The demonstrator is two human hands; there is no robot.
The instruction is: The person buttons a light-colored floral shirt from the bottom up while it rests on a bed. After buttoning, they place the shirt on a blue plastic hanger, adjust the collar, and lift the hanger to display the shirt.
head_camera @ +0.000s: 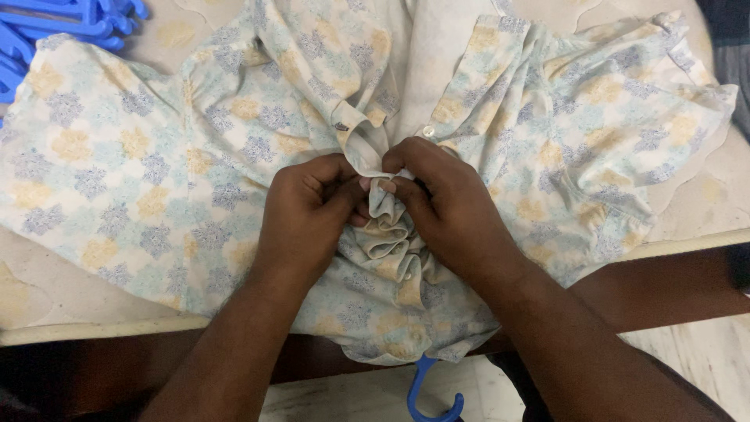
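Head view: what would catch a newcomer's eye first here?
The two hands, left hand and right hand, meet at centre, pinching the bunched front placket of a pale floral shirt spread over the mattress. A blue hanger hook pokes out below the shirt's hem at the bottom edge, and more blue hangers lie in the top-left corner.

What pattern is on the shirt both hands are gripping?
The shirt is cream with pale blue, yellow and teal floral medallions; the head view shows it best.

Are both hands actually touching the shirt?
Touching. The head view shows the left hand and right hand pinching the floral shirt's bunched front edge.
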